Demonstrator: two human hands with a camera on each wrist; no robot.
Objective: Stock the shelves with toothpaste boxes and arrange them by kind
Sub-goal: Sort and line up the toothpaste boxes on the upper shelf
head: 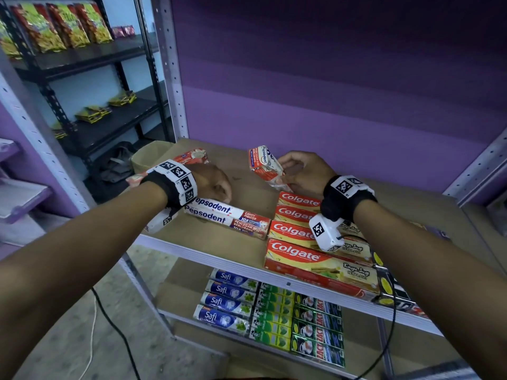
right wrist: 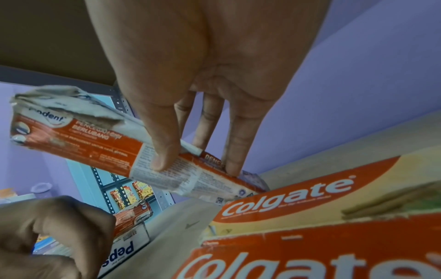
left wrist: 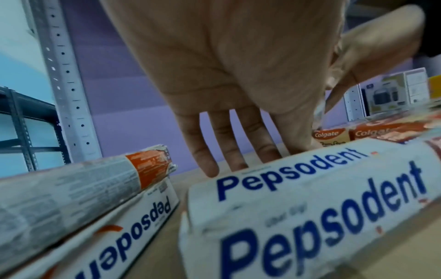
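On the lower shelf, nearest the viewer, Safi boxes [head: 229, 300] are seen ranked beside green boxes [head: 274, 316]. Above, on the upper shelf [head: 219, 249], four Colgate boxes [head: 295, 233] are laid in a row. Two flat Pepsodent boxes [head: 227, 216] are pressed by the fingers of the left hand [head: 211, 185], which are bent over their far edge. Further back, a crumpled Pepsodent box [head: 264, 167] is pinched, tilted, between thumb and fingers of the right hand [head: 304, 171]. Its torn, soft card could be crushed further, or dropped askew onto the Colgate row, if the pinch slips.
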